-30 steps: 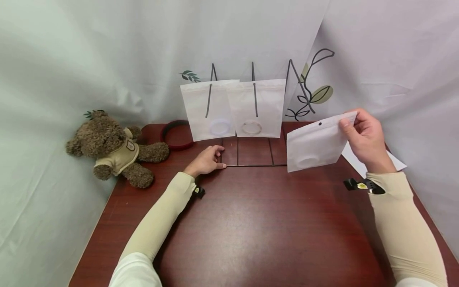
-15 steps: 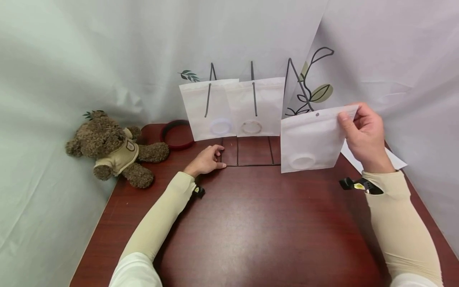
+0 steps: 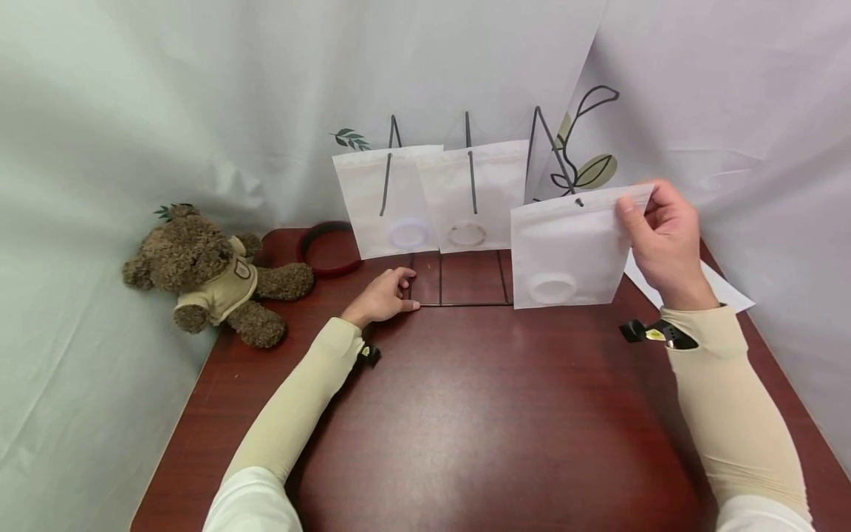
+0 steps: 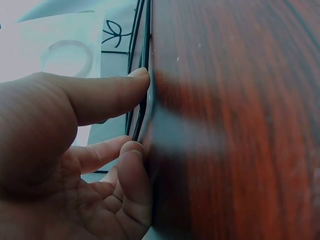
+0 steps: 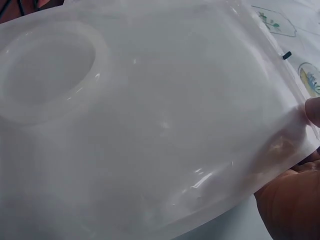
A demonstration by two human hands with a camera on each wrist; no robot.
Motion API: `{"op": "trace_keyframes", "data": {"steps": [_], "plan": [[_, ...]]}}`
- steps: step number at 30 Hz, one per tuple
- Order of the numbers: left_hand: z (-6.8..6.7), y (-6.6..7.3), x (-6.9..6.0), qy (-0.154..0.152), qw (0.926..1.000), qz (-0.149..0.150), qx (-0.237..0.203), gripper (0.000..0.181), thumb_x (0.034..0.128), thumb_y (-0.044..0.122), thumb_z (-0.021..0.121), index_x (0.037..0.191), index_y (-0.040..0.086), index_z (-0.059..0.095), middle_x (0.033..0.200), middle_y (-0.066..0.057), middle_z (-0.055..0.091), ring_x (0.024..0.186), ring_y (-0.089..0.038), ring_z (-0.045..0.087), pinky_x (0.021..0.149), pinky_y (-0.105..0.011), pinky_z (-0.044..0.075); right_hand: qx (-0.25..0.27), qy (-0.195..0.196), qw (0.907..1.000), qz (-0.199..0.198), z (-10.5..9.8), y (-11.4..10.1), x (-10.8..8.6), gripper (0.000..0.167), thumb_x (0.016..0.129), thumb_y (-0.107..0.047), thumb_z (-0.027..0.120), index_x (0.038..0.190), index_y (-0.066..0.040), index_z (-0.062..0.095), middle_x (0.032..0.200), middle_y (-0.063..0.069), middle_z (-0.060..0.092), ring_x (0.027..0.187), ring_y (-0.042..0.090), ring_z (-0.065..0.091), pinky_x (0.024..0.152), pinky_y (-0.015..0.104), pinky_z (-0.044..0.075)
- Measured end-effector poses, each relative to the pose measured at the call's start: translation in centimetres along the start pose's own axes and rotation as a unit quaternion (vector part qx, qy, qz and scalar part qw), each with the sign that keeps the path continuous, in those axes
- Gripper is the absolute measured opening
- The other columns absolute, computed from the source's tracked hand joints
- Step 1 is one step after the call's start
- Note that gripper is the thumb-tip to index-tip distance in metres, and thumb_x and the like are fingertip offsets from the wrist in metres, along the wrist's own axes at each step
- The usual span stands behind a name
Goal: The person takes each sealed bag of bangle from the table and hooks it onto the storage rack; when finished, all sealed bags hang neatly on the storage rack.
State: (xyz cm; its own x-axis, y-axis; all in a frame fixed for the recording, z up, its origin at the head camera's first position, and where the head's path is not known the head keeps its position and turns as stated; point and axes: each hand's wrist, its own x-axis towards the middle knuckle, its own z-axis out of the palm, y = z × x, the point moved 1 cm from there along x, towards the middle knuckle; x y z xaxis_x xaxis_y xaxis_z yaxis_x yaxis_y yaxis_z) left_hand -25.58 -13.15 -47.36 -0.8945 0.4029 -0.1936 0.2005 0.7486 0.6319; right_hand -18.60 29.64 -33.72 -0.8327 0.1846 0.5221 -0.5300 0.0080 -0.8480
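Note:
My right hand (image 3: 668, 240) pinches the top right corner of a white zip bag (image 3: 565, 255) between thumb and fingers. A pale ring-shaped thing (image 4: 67, 57) shows through a bag in the left wrist view, and a similar ring (image 5: 47, 70) inside the held bag. The rack's right hook ends at the held bag's hole, its dark tip (image 5: 286, 55) poking through. My left hand (image 3: 382, 298) holds the front left corner of the black wire rack's base (image 3: 465, 305), thumb and fingers against the wire. Two more bags (image 3: 388, 199) hang from the other hooks.
A brown teddy bear (image 3: 199, 270) in a beige shirt lies at the table's left. Behind its legs is a dark red round band (image 3: 306, 247). A white sheet (image 3: 725, 288) lies at the right edge. Pale curtains (image 3: 266, 89) enclose the table's back and sides.
My right hand has moved left and up with the bag, bringing its hole from below the right hook onto the hook's tip. My left hand has stayed on the rack's base.

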Motion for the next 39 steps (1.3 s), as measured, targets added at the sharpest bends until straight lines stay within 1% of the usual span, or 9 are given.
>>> {"op": "trace_keyframes", "data": {"steps": [5, 11, 14, 18, 24, 32, 37, 39], "plan": [[0.1, -0.1, 0.1, 0.000, 1.0000, 0.000, 0.001, 0.068, 0.0932, 0.023, 0.083, 0.151, 0.009, 0.051, 0.124, -0.013, 0.057, 0.105, -0.027, 0.059, 0.095, -0.041, 0.049, 0.007, 0.001, 1.0000, 0.005, 0.3, 0.3, 0.5, 0.008, 0.098, 0.000, 0.070, 0.104, -0.005, 0.073, 0.087, 0.001, 0.075, 0.072, 0.008, 0.066, 0.063, 0.017, 0.049], [0.0, -0.1, 0.1, 0.003, 1.0000, 0.001, 0.003, 0.068, 0.0932, 0.024, 0.082, 0.152, 0.008, 0.052, 0.124, -0.014, 0.057, 0.106, -0.026, 0.059, 0.096, -0.041, 0.049, 0.000, 0.016, 0.9999, 0.002, 1.0, 1.0, 1.1, 0.004, 0.099, -0.002, 0.070, 0.102, -0.005, 0.072, 0.088, 0.001, 0.074, 0.074, 0.008, 0.066, 0.064, 0.018, 0.050], [0.0, -0.1, 0.0, 0.003, 1.0000, -0.003, 0.000, 0.068, 0.0932, 0.024, 0.082, 0.152, 0.009, 0.051, 0.125, -0.013, 0.057, 0.107, -0.027, 0.059, 0.096, -0.041, 0.049, 0.002, 0.020, 0.9998, 0.004, 1.6, 1.3, 1.7, 0.002, 0.099, -0.005, 0.071, 0.102, -0.005, 0.071, 0.088, 0.002, 0.074, 0.075, 0.008, 0.067, 0.066, 0.018, 0.051], [0.1, 0.0, -0.1, 0.001, 1.0000, -0.006, -0.002, 0.068, 0.0932, 0.023, 0.082, 0.152, 0.010, 0.051, 0.125, -0.013, 0.057, 0.107, -0.027, 0.059, 0.097, -0.042, 0.049, 0.010, 0.030, 0.9995, 0.006, 2.3, 1.7, 2.5, 0.003, 0.099, -0.007, 0.072, 0.100, -0.005, 0.070, 0.086, 0.002, 0.073, 0.073, 0.009, 0.066, 0.064, 0.019, 0.050], [0.1, -0.1, -0.1, 0.002, 1.0000, 0.000, 0.000, 0.067, 0.0935, 0.023, 0.082, 0.151, 0.009, 0.051, 0.125, -0.013, 0.057, 0.106, -0.027, 0.059, 0.096, -0.041, 0.048, 0.028, 0.047, 0.9984, 0.011, 2.7, 2.7, 3.6, 0.005, 0.099, -0.007, 0.073, 0.098, -0.004, 0.070, 0.082, 0.003, 0.072, 0.069, 0.010, 0.065, 0.061, 0.019, 0.051], [0.2, -0.1, 0.0, 0.005, 1.0000, 0.002, -0.002, 0.067, 0.0935, 0.023, 0.082, 0.151, 0.009, 0.052, 0.124, -0.013, 0.058, 0.104, -0.026, 0.058, 0.095, -0.040, 0.048, 0.002, 0.062, 0.9979, 0.017, 3.3, 3.7, 5.2, 0.008, 0.100, -0.012, 0.072, 0.099, -0.006, 0.069, 0.085, 0.002, 0.071, 0.075, 0.011, 0.063, 0.066, 0.022, 0.048], [0.1, -0.1, 0.1, 0.002, 1.0000, -0.002, -0.005, 0.068, 0.0932, 0.024, 0.082, 0.152, 0.009, 0.051, 0.124, -0.013, 0.057, 0.104, -0.026, 0.058, 0.095, -0.041, 0.048, 0.025, 0.064, 0.9974, 0.021, 3.9, 4.1, 6.3, 0.008, 0.100, -0.011, 0.072, 0.100, -0.004, 0.068, 0.085, 0.003, 0.072, 0.074, 0.010, 0.063, 0.068, 0.023, 0.048], [0.1, -0.1, 0.1, 0.001, 1.0000, -0.003, -0.007, 0.069, 0.0932, 0.024, 0.083, 0.152, 0.009, 0.051, 0.125, -0.012, 0.057, 0.105, -0.026, 0.058, 0.095, -0.041, 0.048, 0.023, 0.063, 0.9974, 0.025, 3.9, 4.2, 6.6, 0.010, 0.101, -0.011, 0.071, 0.103, -0.002, 0.068, 0.087, 0.002, 0.072, 0.077, 0.011, 0.064, 0.070, 0.024, 0.048]]}}
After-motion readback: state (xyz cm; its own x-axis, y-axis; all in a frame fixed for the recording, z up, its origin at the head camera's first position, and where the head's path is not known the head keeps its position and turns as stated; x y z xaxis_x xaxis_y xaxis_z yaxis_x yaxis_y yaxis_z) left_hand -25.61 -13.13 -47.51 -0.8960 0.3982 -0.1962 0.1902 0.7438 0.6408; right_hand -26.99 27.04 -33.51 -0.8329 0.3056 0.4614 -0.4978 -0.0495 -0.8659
